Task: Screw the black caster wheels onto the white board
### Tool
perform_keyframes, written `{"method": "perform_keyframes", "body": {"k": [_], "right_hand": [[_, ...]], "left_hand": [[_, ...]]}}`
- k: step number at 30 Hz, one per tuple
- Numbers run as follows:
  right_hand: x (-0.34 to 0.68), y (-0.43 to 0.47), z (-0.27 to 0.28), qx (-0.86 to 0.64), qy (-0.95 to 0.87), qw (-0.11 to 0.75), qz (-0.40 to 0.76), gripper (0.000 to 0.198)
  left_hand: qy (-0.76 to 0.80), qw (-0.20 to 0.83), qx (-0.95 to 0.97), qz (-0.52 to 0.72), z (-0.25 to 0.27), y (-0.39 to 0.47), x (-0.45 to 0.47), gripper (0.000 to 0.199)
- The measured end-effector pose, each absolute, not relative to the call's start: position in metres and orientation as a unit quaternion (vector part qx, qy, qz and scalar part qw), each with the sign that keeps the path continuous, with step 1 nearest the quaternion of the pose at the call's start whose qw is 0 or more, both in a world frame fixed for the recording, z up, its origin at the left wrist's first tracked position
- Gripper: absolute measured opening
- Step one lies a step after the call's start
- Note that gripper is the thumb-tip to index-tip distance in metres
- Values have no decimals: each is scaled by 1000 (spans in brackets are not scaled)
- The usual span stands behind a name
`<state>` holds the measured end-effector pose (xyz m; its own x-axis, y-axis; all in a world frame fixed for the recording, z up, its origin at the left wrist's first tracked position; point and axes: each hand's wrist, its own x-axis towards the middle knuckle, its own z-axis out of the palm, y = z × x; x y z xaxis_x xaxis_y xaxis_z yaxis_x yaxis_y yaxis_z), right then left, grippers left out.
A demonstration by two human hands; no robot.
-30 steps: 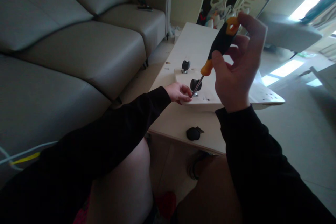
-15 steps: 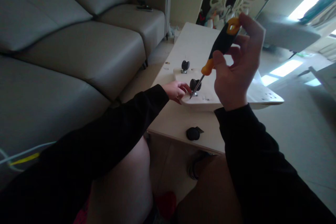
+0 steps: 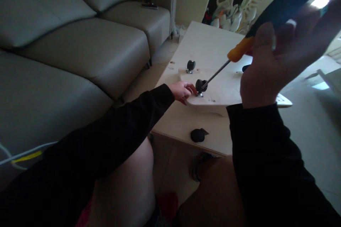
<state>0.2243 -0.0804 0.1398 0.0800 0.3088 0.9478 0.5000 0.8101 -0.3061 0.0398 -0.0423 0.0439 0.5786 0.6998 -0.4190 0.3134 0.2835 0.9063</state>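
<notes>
My right hand [image 3: 262, 71] is closed around a black and orange screwdriver [image 3: 239, 50], raised toward the camera at upper right and blurred. Its thin shaft slants down to the left, and the tip overlaps a black caster wheel [image 3: 201, 85] in view; I cannot tell whether they touch. This caster stands on its metal plate near the corner of a pale board [image 3: 226, 90]. At that corner my left hand [image 3: 182, 91] keeps its bent fingers together against the left side of the plate. Whatever lies between those fingertips is hidden.
Another caster [image 3: 190, 65] stands farther back on the board, and a dark piece [image 3: 245, 67] shows behind my right hand. A loose caster [image 3: 197, 135] lies on the white table [image 3: 170, 122] near its front edge. A grey sofa [image 3: 119, 46] runs along the left.
My right hand has lifted the screwdriver up and to the right, toward the camera. Its tip has left the caster's plate beside my left fingers. My left hand stays at the board's corner.
</notes>
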Motion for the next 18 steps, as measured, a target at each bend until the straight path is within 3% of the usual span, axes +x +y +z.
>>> {"method": "perform_keyframes", "body": {"k": [3, 8, 14, 18], "right_hand": [[222, -81, 141, -287, -677, 675, -68, 53], [211, -74, 120, -284, -719, 632, -57, 77], [211, -73, 113, -402, -719, 565, -46, 65], [218, -70, 111, -407, -715, 567, -45, 64]], "left_hand": [[432, 674, 581, 151, 41, -41, 39, 44], [424, 677, 580, 157, 40, -40, 39, 41], [430, 672, 580, 161, 42, -44, 44, 39], [437, 667, 581, 164, 44, -44, 45, 38]]}}
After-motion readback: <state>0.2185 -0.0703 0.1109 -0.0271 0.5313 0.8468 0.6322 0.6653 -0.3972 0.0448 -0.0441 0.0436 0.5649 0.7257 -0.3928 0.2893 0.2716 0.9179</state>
